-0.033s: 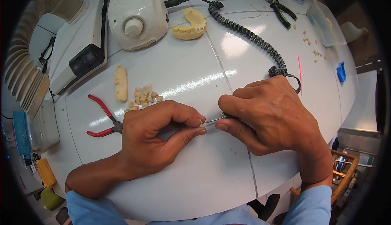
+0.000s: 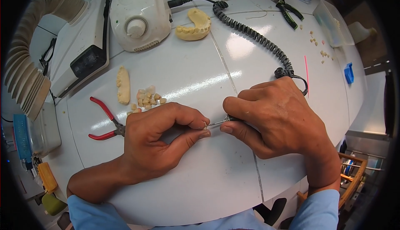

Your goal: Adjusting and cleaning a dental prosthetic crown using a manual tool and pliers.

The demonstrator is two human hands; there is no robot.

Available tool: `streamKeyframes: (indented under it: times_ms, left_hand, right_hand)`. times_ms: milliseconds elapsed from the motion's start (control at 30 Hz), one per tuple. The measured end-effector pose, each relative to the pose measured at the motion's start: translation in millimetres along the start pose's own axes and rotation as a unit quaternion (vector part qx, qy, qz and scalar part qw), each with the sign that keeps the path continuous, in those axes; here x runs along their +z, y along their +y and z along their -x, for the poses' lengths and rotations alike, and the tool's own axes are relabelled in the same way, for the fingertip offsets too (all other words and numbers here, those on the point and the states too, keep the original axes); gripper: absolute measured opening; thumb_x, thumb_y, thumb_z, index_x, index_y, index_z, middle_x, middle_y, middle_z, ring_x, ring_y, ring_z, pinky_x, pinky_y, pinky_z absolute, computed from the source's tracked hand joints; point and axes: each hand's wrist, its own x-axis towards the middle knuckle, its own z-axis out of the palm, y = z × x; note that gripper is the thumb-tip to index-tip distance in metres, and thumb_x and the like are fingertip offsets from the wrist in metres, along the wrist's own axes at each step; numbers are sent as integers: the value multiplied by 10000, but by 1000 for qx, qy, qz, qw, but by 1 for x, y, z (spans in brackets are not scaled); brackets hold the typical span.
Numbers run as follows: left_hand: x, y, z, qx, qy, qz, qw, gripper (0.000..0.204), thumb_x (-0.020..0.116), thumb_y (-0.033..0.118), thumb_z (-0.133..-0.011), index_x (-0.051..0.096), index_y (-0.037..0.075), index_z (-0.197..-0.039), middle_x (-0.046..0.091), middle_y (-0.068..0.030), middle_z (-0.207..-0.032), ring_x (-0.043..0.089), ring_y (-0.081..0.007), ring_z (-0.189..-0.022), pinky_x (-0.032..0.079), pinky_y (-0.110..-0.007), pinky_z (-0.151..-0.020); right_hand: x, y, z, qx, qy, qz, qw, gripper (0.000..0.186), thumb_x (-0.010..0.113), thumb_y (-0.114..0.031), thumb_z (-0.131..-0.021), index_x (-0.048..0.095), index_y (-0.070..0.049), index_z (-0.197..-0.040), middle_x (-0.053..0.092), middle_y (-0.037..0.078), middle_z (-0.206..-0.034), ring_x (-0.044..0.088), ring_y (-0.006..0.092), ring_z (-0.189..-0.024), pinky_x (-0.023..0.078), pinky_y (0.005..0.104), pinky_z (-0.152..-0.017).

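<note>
My left hand (image 2: 160,140) pinches a small pale artificial tooth (image 2: 206,127) between thumb and fingertips, which mostly hide it. Opposite, my right hand (image 2: 273,117) is closed round a dark rotary handpiece (image 2: 231,118). The thin metal bur (image 2: 216,123) of that tool points left and reaches the tooth at my left fingertips. Whether the bur is spinning cannot be made out. Just beyond my left hand lies a pile of loose artificial teeth (image 2: 146,98). Red-handled pliers (image 2: 109,124) rest beside it, partly behind the hand.
A white motor unit (image 2: 139,22) with a coiled black cord (image 2: 254,34) stands at the back. Plaster dental casts (image 2: 123,86) lie on the white table (image 2: 200,188). Black-and-green pliers (image 2: 287,12), scattered teeth (image 2: 325,55) and a pink stick (image 2: 306,74) are at right; a ribbed hose (image 2: 23,63) curves at left.
</note>
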Motion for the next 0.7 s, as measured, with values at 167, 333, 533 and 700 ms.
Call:
streamKeyframes:
  times_ms: [167, 333, 533, 700]
  left_hand:
    - [0, 0, 1, -6, -8, -10, 1000, 199, 808, -121, -918, 728, -52, -1087, 793, -187, -1107, 785, -203, -1004, 646, -320, -888]
    - [-1, 2, 1, -19, -14, -11, 1000, 190, 784, -125, -937, 735, -59, -1108, 795, -179, -1108, 781, -196, -1005, 643, -314, -891]
    - [-1, 4, 2, -39, -17, -19, 999, 177, 767, -129, -952, 723, -63, -1110, 794, -167, -1094, 778, -184, -994, 640, -302, -894]
    - [-1, 2, 1, -27, -22, -28, 999, 173, 759, -130, -958, 700, -55, -1103, 792, -172, -1087, 780, -183, -988, 643, -303, -890]
  right_hand:
    - [2, 0, 1, 14, -16, 17, 1000, 313, 740, -356, -1013, 620, -118, -850, 530, 36, -602, 573, 279, -525, 369, 443, -517]
    - [5, 1, 2, 1, 8, 16, 1000, 301, 755, -353, -1004, 631, -114, -871, 540, 34, -608, 590, 277, -534, 381, 437, -513]
    - [3, 1, 3, 3, 7, 24, 1000, 281, 761, -342, -994, 641, -112, -884, 548, 34, -611, 601, 279, -537, 386, 437, -509]
    - [2, -2, 3, 21, -9, 24, 999, 276, 760, -338, -997, 645, -111, -889, 553, 35, -611, 607, 281, -537, 391, 434, -507]
